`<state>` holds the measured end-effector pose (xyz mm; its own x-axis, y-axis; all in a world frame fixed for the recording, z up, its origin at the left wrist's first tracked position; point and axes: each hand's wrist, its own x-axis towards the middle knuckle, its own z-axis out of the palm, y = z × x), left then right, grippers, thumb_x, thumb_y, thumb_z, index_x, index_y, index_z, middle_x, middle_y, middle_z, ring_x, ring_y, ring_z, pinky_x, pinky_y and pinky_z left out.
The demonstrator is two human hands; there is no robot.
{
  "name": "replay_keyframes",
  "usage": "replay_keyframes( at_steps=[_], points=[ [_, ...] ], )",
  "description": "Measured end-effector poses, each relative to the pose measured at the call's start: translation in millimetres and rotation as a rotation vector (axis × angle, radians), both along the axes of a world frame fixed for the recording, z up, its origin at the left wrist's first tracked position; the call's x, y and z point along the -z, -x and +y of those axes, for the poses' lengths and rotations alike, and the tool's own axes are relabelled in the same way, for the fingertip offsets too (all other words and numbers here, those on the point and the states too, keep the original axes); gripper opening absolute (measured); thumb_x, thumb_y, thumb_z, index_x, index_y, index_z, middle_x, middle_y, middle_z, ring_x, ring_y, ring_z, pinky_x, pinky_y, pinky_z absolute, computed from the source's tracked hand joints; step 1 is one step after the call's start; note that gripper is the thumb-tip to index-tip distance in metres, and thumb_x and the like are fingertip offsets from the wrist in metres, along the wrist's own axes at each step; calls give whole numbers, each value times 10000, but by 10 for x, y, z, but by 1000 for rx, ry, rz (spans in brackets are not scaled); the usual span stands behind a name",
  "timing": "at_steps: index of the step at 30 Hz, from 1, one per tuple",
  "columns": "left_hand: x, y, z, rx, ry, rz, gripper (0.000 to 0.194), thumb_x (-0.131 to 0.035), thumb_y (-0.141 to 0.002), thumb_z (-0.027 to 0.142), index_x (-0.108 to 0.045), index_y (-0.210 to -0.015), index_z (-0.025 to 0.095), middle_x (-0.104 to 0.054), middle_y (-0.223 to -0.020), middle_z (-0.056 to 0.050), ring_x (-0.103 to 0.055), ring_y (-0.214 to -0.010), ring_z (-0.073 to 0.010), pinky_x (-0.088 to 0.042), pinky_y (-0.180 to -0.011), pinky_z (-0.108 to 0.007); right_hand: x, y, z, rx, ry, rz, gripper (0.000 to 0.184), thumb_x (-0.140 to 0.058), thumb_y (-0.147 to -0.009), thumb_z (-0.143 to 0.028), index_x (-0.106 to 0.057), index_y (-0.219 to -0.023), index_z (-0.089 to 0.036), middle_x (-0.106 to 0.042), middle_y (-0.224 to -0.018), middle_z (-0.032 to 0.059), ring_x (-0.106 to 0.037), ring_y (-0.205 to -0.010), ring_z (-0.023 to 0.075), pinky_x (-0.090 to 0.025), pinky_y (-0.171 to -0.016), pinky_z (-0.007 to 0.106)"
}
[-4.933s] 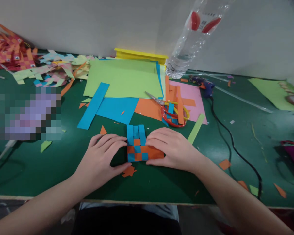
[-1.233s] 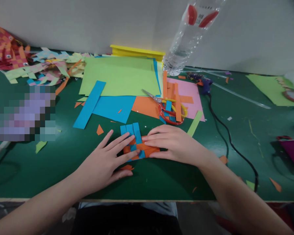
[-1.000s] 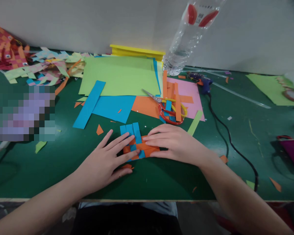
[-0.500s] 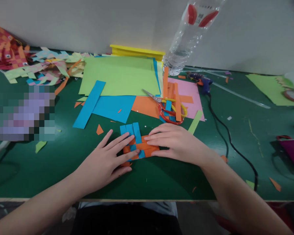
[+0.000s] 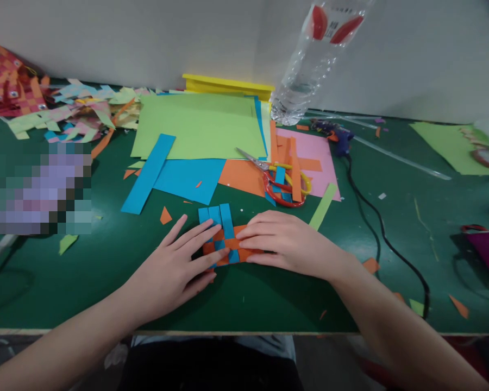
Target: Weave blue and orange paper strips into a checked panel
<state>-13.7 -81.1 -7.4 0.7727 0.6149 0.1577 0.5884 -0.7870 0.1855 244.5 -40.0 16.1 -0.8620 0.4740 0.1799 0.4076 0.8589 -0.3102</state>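
Observation:
On the table in front of me lies a woven piece of blue and orange paper strips. Three blue strip ends stick out from its far side, while the orange ends run to the right. My left hand rests over its left part, fingers spread and their tips pressing on the weave. From the right, my right hand lies across the orange ends with fingers stretched out and slightly apart, covering that end. Beyond the weave, red-and-yellow scissors lie on paper scraps.
Stacked green sheets and a blue strip lie ahead. A plastic bottle stands behind. At right is a glue gun with a black cord. Woven red-orange pieces and a blurred-out object are at left.
My right hand has shifted slightly left and down over the orange ends. The weave and my left hand have moved a little to the left.

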Motion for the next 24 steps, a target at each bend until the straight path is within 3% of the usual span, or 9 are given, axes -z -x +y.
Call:
replay_keyframes(
  at_steps=[9, 17, 24],
  points=[
    [25, 3, 4, -10, -7, -41, 326, -439, -952, 212, -555, -1254, 247, -441, -1423, -98, -312, -1364, -266, -202, -1111, -579, 44, 62, -22, -17, -50, 0, 253, -462, -951, -307, -670, -999, -172, -674, -1094, 29, -564, -1011, 174, -448, -897, 326],
    [48, 9, 20, -3, -22, -25, 343, -435, -953, 208, -536, -1276, 259, -431, -1430, -96, -311, -1365, -270, -227, -1097, -594, -9, 0, 0, 11, -14, -72, 245, -491, -933, -317, -693, -861, -199, -620, -951, 37, -508, -904, 171, -411, -802, 316],
    [62, 23, 24, -26, -33, -7, 341, -441, -949, 209, -536, -1272, 262, -420, -1437, -100, -312, -1364, -274, -241, -1083, -613, -24, -11, 0, -9, -59, -44, 254, -483, -934, -355, -690, -971, -213, -600, -785, 28, -476, -762, 155, -376, -727, 292]
  ],
)
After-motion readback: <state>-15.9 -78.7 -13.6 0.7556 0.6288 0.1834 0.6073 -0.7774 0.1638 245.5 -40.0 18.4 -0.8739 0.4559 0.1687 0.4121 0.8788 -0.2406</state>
